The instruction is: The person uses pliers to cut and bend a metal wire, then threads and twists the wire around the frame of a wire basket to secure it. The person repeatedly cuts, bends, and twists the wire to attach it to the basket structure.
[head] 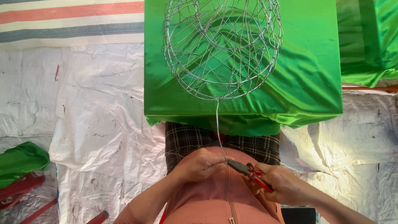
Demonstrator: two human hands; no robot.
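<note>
Our left hand point(202, 164) pinches the loose wire strand point(217, 124) near its free end. Right hand point(283, 187) is clamped round the red-handled pliers point(250, 171), nose at the strand just beside the left fingertips. Strand runs up, taut, to the bottom rim of the wire basket frame point(222, 47) on the green-draped counter point(315, 83). We judge the frame mostly woven; this tail isn't tied off or trimmed yet.
</note>
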